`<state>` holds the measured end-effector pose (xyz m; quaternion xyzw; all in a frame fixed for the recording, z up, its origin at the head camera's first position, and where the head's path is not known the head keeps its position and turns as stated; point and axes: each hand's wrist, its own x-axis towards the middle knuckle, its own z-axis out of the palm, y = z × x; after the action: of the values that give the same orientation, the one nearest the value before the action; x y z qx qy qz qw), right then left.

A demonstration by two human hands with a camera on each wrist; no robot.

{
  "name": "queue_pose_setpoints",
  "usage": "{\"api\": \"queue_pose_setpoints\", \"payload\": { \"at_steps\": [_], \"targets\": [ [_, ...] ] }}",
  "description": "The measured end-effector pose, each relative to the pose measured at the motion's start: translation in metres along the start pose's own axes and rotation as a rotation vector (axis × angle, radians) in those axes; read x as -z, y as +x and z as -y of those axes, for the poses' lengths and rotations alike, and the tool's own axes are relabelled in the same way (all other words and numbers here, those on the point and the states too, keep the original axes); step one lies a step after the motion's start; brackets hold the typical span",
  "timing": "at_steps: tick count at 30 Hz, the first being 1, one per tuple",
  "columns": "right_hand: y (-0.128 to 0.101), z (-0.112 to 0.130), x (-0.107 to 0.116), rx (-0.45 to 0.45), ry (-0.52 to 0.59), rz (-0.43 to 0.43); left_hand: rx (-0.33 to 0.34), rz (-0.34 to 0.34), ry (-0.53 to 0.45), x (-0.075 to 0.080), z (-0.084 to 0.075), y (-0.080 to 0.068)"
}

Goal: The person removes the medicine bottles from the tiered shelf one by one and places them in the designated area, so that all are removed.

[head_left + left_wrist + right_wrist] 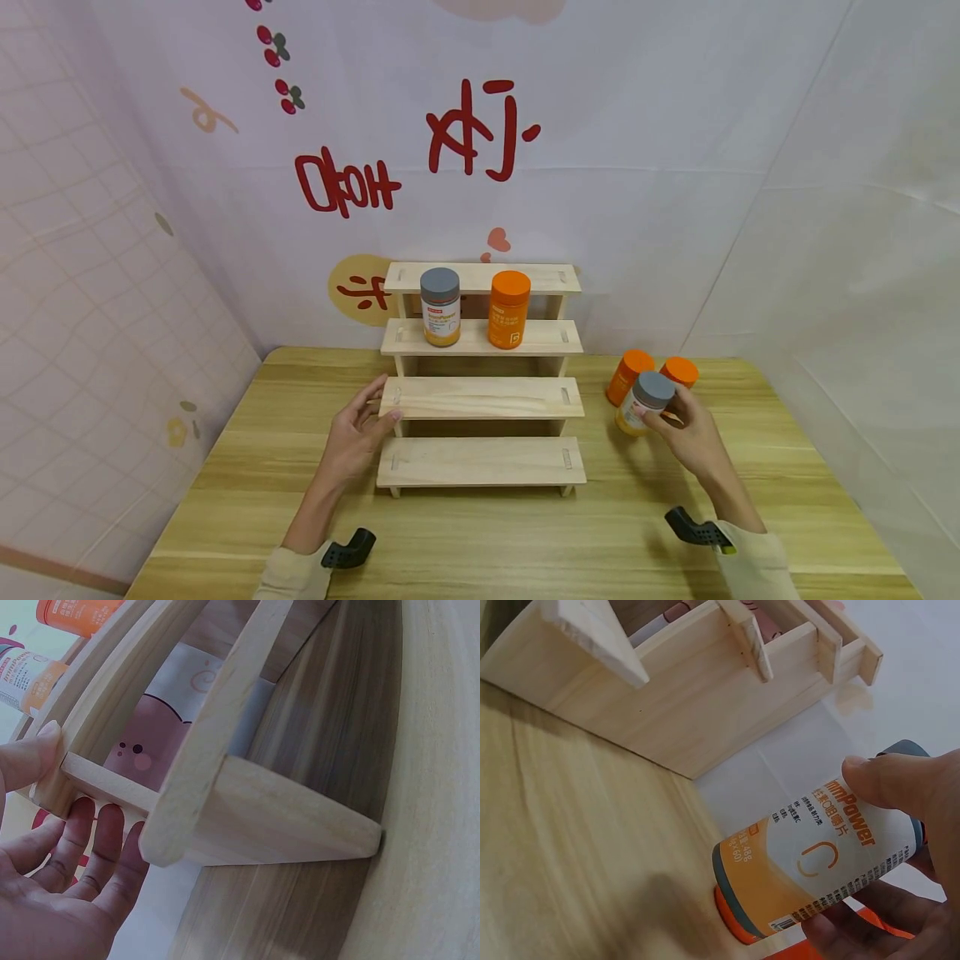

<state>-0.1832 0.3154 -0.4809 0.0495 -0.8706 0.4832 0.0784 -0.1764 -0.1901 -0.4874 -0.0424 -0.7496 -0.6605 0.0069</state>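
Two hands at a stepped wooden rack [482, 397] on the bench [225, 467] | right hand [693, 437] grips grey-capped bottle [647, 402] beside two orange bottles [628, 375], right of rack; could knock them | left hand [358, 433] flat, fingers straight, against rack's left end; shoving might topple shelved bottles [440, 307].

bare hands, cream sleeves [757, 560], black wrist mounts [348, 550] (one per wrist)
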Motion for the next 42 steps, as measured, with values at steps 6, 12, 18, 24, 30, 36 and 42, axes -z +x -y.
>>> {"api": "queue_pose_setpoints", "payload": {
  "at_steps": [6,12,18,24,30,36,42],
  "targets": [
    [-0.004,-0.012,-0.005,-0.022,-0.003,-0.001,0.002,0.001,-0.002,-0.001,-0.002,-0.001],
    [-0.005,-0.018,-0.009,-0.023,-0.003,0.003,0.006,-0.001,-0.009,-0.001,-0.002,-0.001],
    [-0.007,-0.02,-0.011,-0.031,-0.001,0.001,0.009,-0.004,0.001,-0.001,-0.003,-0.001],
    [-0.008,-0.023,-0.011,-0.039,0.0,0.001,0.005,-0.002,0.003,-0.001,-0.001,0.0],
    [-0.008,-0.025,-0.011,-0.032,0.01,0.005,0.002,-0.005,0.005,-0.001,-0.001,0.0],
    [-0.008,-0.025,-0.01,-0.024,-0.004,0.009,0.002,-0.011,0.011,-0.001,-0.002,-0.001],
    [-0.008,-0.023,-0.008,-0.041,-0.024,0.021,-0.008,-0.012,0.004,-0.001,0.0,0.0]
  ]
}}
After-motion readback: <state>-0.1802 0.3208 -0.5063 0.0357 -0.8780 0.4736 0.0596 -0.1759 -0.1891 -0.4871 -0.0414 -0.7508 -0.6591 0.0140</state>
